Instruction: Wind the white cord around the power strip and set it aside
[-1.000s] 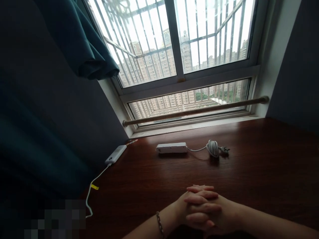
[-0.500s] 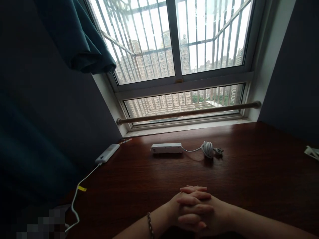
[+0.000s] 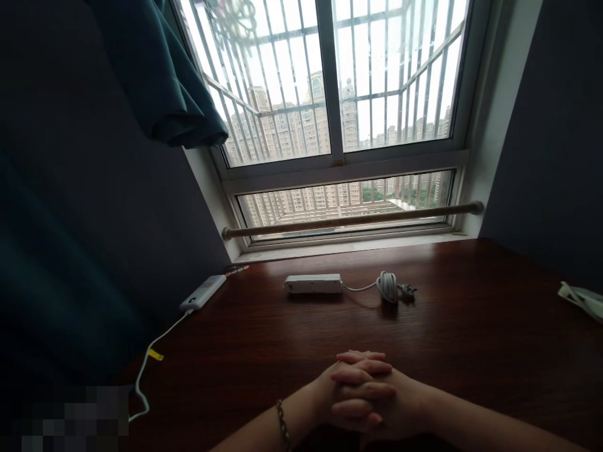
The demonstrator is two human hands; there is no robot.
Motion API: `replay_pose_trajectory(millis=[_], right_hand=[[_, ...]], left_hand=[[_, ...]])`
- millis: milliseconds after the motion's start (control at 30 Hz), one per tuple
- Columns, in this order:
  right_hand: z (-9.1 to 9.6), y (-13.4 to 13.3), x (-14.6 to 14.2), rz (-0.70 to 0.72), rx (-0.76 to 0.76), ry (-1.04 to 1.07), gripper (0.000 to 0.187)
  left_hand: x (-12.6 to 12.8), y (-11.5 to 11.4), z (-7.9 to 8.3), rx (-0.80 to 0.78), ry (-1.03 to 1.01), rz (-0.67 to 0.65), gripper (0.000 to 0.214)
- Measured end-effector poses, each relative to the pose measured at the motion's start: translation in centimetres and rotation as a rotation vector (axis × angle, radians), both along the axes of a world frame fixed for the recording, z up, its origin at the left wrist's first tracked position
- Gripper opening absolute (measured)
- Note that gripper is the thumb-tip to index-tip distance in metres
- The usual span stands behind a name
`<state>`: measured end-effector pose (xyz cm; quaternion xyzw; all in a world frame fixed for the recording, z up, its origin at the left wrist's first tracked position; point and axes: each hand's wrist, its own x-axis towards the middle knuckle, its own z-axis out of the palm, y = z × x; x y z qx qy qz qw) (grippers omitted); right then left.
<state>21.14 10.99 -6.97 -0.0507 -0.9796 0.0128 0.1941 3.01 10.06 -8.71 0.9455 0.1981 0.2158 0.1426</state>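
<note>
My left hand (image 3: 330, 395) and my right hand (image 3: 396, 402) rest clasped together on the dark wooden desk (image 3: 471, 333), fingers interlaced, with nothing in them. A thin bracelet (image 3: 281, 427) circles my left wrist. Farther back on the desk lies a white power strip (image 3: 313, 284) with its coiled cord and plug (image 3: 390, 287) to the right of it. Both are well beyond my hands.
A white power bank (image 3: 202, 293) lies at the desk's left edge with a white cable (image 3: 151, 361) trailing off it. A pale object (image 3: 581, 298) sits at the right edge. A barred window (image 3: 339, 94), a wooden rod (image 3: 353, 220) and a dark teal curtain (image 3: 155, 69) stand behind.
My clasped hands have stayed as they were. The view has shifted a little to the right and up, bringing the pale object at the right edge into sight.
</note>
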Motion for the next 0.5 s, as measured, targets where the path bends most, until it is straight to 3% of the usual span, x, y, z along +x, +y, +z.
replay_pose_trajectory(millis=[133,233,300,367,433,500], right_hand=[[0.5,-0.1,-0.1,0.012,-0.074,-0.015,0.062],[1.8,0.0,-0.4,0.003,-0.227,-0.034,0.061],[3.0,-0.4,-0.3,-0.017,-0.359,-0.005,0.061],[4.2,-1.3,0.3,-0.044,-0.47,0.058,0.064],[5.1,-2.9,1.7,-0.095,-0.517,0.102,0.063],[5.5,-5.1,3.5,-0.187,-0.464,0.112,0.045]], left_hand=[[0.3,0.0,1.0,-0.004,-0.073,-0.05,0.057],[0.7,-0.1,2.5,-0.035,-0.139,-0.092,0.062],[0.7,-1.1,3.9,-0.176,-0.13,0.025,0.063],[0.2,-3.5,5.1,-0.328,-0.287,0.158,0.076],[-1.1,-7.3,6.0,-0.593,-0.388,0.199,0.084],[-2.7,-11.7,6.6,-0.632,-0.5,0.481,0.059]])
